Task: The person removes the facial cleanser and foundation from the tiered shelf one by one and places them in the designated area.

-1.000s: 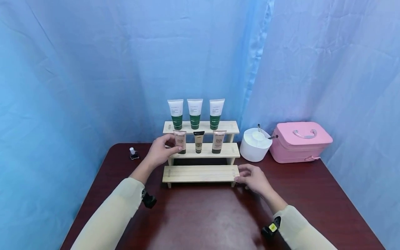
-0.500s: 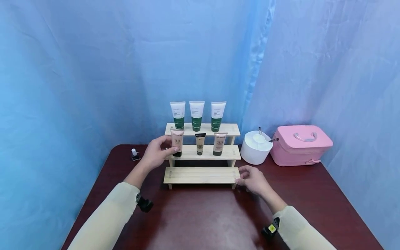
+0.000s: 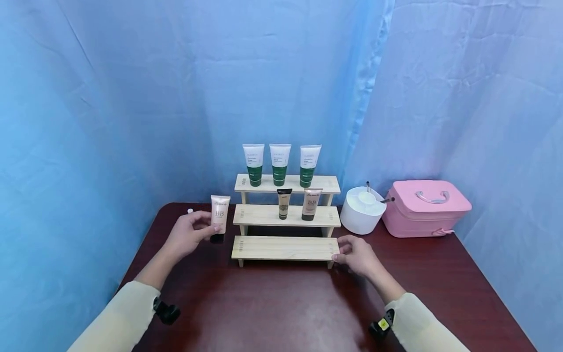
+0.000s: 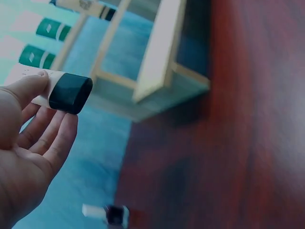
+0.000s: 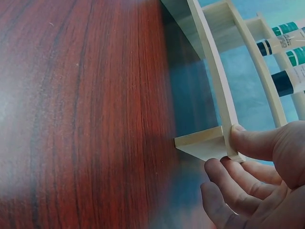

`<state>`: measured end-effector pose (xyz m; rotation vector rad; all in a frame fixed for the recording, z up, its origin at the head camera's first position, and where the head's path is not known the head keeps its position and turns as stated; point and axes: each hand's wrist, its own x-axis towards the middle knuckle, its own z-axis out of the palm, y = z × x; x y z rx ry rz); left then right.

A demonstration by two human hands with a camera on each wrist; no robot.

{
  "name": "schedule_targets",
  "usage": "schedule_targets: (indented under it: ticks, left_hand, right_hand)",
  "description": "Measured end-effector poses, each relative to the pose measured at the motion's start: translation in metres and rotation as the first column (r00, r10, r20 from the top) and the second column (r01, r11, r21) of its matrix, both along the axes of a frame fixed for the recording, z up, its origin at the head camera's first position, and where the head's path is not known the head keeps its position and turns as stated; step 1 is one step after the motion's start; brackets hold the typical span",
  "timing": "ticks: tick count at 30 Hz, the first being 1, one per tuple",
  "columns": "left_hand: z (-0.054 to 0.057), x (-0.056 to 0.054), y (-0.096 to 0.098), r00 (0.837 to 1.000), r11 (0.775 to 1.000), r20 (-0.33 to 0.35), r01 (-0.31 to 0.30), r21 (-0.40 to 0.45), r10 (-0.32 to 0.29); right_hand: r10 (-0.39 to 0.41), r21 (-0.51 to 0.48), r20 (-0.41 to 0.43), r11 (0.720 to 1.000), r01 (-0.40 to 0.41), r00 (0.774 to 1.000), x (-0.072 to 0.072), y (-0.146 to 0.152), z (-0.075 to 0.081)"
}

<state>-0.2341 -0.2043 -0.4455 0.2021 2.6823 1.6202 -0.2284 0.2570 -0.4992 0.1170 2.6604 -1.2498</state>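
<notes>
My left hand (image 3: 189, 236) pinches a pale pink BB cream tube (image 3: 219, 215) between thumb and fingers, left of the three-tier wooden display stand (image 3: 286, 248). In the left wrist view the tube's black cap (image 4: 71, 93) points away from the palm. My right hand (image 3: 357, 255) grips the right end of the stand's lowest board, thumb on its front edge, as the right wrist view shows. On the middle tier a small black-topped tube (image 3: 283, 204) and another BB cream tube (image 3: 310, 205) stand upright. Three white-and-green tubes (image 3: 279, 165) line the top tier.
A white round organizer (image 3: 362, 215) with brushes stands right of the stand, beside a pink case (image 3: 424, 208). A small bottle with a white cap (image 4: 107, 214) is near my left hand. Blue curtains (image 3: 281, 73) hang behind the dark red table (image 3: 264, 308).
My left hand has lifted the BB cream tube off the middle tier's left end and carried it left and toward me. My right hand stays at the lowest board.
</notes>
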Motion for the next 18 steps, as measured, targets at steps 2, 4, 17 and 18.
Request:
schedule_targets:
  ticks: [2, 4, 17, 18]
  left_hand:
    - [-0.007, 0.004, -0.008, 0.999, 1.0, 0.046, -0.004, 0.023, 0.003]
    - [-0.015, 0.008, -0.014, 0.996, 0.999, 0.092, -0.014, 0.044, 0.01]
    - [-0.058, 0.02, -0.026, 0.943, 0.996, 0.322, -0.078, -0.03, 0.084]
    - [-0.059, 0.02, -0.025, 0.939, 0.996, 0.334, -0.077, -0.036, 0.085]
  right_hand:
    - [0.003, -0.006, 0.001, 1.0, -0.003, 1.0, 0.0, 0.0, -0.001]
    - [0.002, -0.009, 0.0, 1.0, -0.002, 1.0, -0.001, 0.0, -0.001]
    - [0.004, -0.008, 0.0, 1.0, -0.004, 1.0, 0.001, -0.001, 0.003]
    - [0.008, -0.007, 0.002, 1.0, -0.008, 1.0, 0.001, -0.001, 0.003]
